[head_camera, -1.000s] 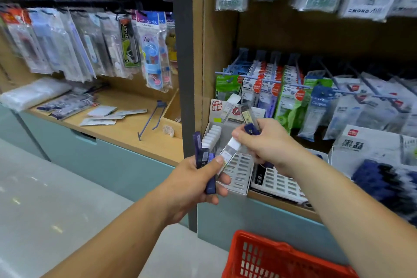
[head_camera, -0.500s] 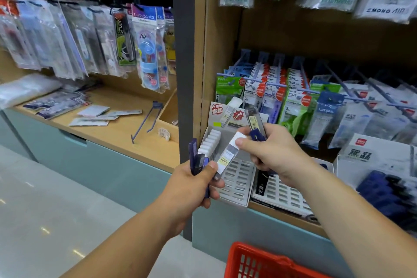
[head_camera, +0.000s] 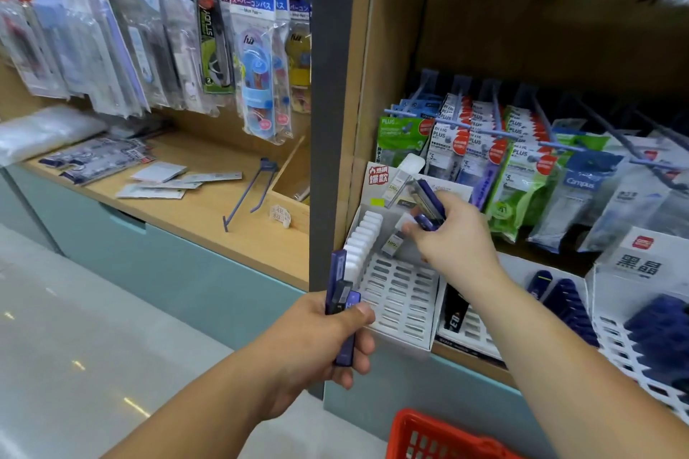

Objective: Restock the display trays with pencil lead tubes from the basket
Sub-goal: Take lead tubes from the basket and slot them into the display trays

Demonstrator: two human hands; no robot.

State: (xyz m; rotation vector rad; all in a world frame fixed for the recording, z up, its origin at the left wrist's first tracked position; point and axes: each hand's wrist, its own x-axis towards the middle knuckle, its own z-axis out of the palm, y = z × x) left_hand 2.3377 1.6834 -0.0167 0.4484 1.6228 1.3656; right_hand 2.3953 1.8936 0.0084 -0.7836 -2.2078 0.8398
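Left hand and right hand each grip lead tubes.

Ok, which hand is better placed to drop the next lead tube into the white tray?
Right. The right hand hovers over the white tray, pinching a white-capped tube; the left hand grips blue tubes off its front corner.

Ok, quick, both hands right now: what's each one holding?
Left hand: grips a bundle of blue lead tubes.
Right hand: holds dark tubes and pinches a white-capped tube above the white tray.
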